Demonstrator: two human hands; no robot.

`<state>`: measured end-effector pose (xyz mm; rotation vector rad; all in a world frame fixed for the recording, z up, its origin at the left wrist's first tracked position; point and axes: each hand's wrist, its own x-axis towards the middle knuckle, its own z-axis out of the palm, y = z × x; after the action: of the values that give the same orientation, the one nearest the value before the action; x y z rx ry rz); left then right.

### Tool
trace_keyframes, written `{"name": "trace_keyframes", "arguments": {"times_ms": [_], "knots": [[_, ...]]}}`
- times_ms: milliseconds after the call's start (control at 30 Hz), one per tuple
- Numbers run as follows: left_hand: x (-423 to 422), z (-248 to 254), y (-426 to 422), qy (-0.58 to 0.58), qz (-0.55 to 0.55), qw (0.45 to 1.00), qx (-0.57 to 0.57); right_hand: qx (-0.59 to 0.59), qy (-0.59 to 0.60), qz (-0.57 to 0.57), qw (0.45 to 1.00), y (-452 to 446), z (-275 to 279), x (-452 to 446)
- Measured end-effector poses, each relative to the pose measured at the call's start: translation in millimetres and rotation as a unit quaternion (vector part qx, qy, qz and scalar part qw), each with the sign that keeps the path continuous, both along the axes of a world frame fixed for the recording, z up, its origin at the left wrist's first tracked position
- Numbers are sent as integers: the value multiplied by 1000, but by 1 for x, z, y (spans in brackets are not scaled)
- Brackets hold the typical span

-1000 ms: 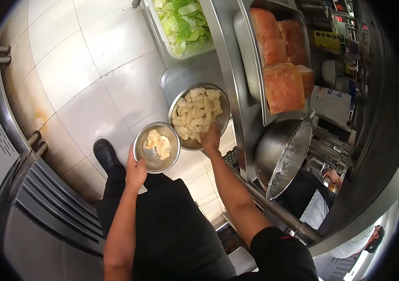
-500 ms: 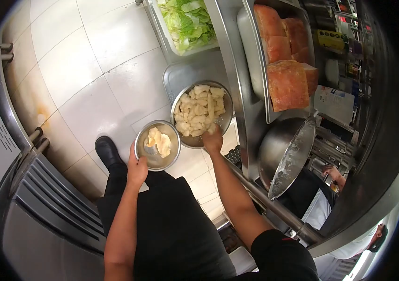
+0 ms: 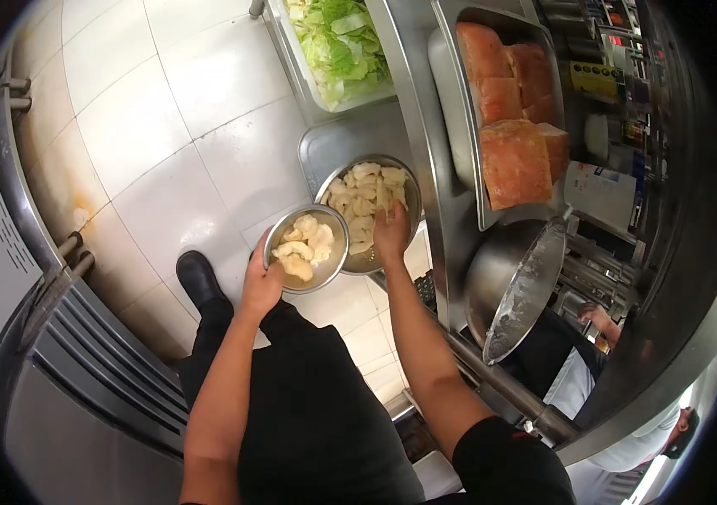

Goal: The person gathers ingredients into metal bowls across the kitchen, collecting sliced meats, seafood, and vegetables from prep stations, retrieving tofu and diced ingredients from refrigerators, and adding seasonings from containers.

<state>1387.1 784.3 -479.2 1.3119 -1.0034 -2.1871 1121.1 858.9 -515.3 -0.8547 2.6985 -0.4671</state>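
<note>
My left hand (image 3: 262,279) grips the rim of a small metal bowl (image 3: 335,263) that holds several pale, battered-looking pieces (image 3: 308,240). The small bowl overlaps the left edge of a larger metal bowl (image 3: 410,181), which holds many more pale pieces (image 3: 357,200). Inside the larger bowl, at its right side, my right hand (image 3: 391,229) has its fingers closed down on the pieces; a pale piece shows at the fingertips.
Chopped lettuce (image 3: 342,50) fills a white tub at the top, beside a metal tray (image 3: 325,147). Right of it, a deep pan (image 3: 451,118) holds orange-brown slabs (image 3: 517,164). A large tilted metal bowl (image 3: 493,265) stands below. A co-worker (image 3: 581,379) is at lower right.
The small bowl has shifted right over the larger bowl's edge and now holds more pieces. My right hand has moved up among the pieces in the larger bowl.
</note>
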Motion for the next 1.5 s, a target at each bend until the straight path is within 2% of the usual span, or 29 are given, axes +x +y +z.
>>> {"name": "trace_keyframes", "arguments": {"times_ms": [33, 67, 100, 133, 200, 233, 267, 300, 333, 400, 467, 533, 567, 600, 633, 667, 733, 767, 800, 867, 933, 1033, 1067, 1133, 1167, 1267, 1300, 1367, 1500], "knots": [[3, 0, -4, 14, 14, 1000, 0, -3, -1, 1, 1000, -3, -23, -11], [8, -3, -6, 13, 14, 1000, -2, 66, 24, 14, 997, -4, -44, -19], [14, -6, -9, -2, 15, 1000, 11, 135, 48, 26, 989, -10, -47, -17], [21, -7, -11, -17, 15, 999, 25, 135, 44, 25, 990, -12, -46, -17], [33, -8, -11, -13, 27, 999, 35, 96, -71, -11, 993, -13, -34, -18], [36, -9, -12, -4, 40, 998, 42, -3, 37, 38, 999, -4, -43, -16], [41, -8, -12, 3, 55, 997, 49, -4, 33, 40, 999, 8, -45, -21], [43, -8, -10, -11, 69, 995, 69, -47, -106, -41, 992, 13, -32, -15], [50, -22, -1, -7, 89, 991, 102, -86, -246, -122, 958, 15, -17, 0], [57, -17, 1, -49, 67, 995, 61, -73, -326, -113, 936, -2, 56, 42], [57, 11, -6, -35, 69, 995, 66, -49, -325, -58, 943, -1, 99, 75], [57, 42, -14, -47, 48, 996, 57, -109, -366, -59, 922, -15, 148, 111], [55, 62, -18, -49, 38, 997, 51, -119, -407, -5, 906, -12, 160, 119], [54, 81, -24, -53, 29, 997, 45, -90, -318, 58, 942, -31, 196, 132], [53, 97, -29, -44, 36, 998, 17, -112, -286, 36, 951, -35, 217, 137], [51, 114, -33, -1, 55, 998, 40, -136, -255, 12, 957, -38, 238, 142], [60, 146, -45, -71, 7, 997, 9, -124, -307, -18, 943, -38, 289, 149], [66, 155, -48, -72, 5, 997, 29, -116, -362, 5, 925, -35, 322, 155], [72, 165, -50, -31, 23, 999, 31, -115, -400, 28, 909, -36, 360, 160], [69, 241, -76, -17, 40, 996, 73, -143, -444, 145, 873, -36, 420, 161], [81, 257, -90, 28, 52, 995, 75, -128, -509, 188, 830, -46, 501, 149], [91, 304, -106, 46, 70, 993, 88, -176, -446, 202, 854, -42, 586, 106], [100, 308, -110, 49, 83, 992, 87, -190, -425, 155, 871, -41, 611, 90], [120, 306, -124, 36, 93, 987, 123, -248, -394, -42, 884, -44, 620, 66], [123, 310, -131, 55, 127, 980, 140, -262, -384, -120, 877, -49, 620, 54], [124, 332, -170, 153, 56, 974, 155, -352, -397, -249, 810, -81, 612, 40], [120, 343, -187, 158, 50, 975, 148, -362, -393, -247, 808, -90, 596, 35], [114, 361, -217, 175, -22, 975, 133, -391, -287, -313, 817, -100, 562, 31], [89, 401, -274, 154, -75, 980, 103, -451, -204, -344, 798, -118, 570, 53]]}}
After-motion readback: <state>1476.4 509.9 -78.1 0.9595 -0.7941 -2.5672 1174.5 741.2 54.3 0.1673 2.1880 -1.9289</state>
